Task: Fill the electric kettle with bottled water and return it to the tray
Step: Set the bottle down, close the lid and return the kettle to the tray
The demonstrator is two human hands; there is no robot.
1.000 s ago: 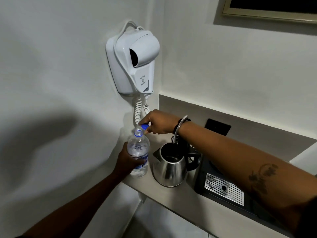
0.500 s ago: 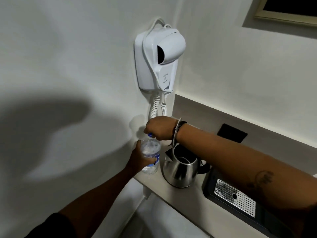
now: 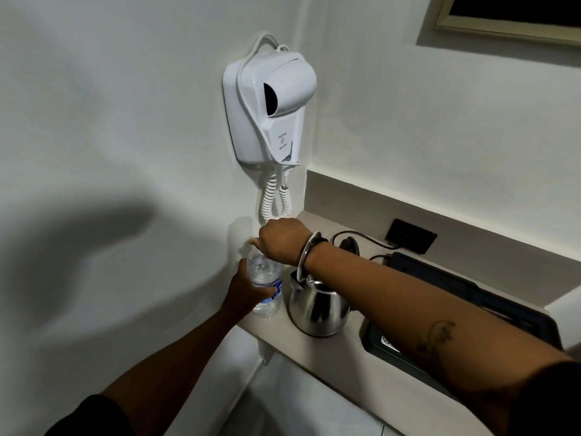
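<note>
Left hand (image 3: 248, 294) wrapped the bottle (image 3: 265, 284) on the shelf (image 3: 283, 338); right hand (image 3: 278, 243) clamped its top. Best: brace firmly, twist off, kettle (image 3: 317, 309) just beside.

kettle (image 3: 317, 309): polished metal, gleaming mirror-bright
bottle (image 3: 263, 278): clear, glossy plastic
dryer (image 3: 270, 108): smooth white plastic, shining faintly
shelf (image 3: 314, 350): matt, smooth, pale
tray (image 3: 456, 287): black, looking semi-gloss
bangle (image 3: 309, 251): shiny metal

My right forearm crosses above the open kettle (image 3: 317, 306), blocking its mouth. The bottle (image 3: 264, 284) stands just left of it, near the wall. The hair dryer's coiled cord (image 3: 270, 196) hangs directly overhead. Bare table (image 3: 314, 350) lies in front.
</note>
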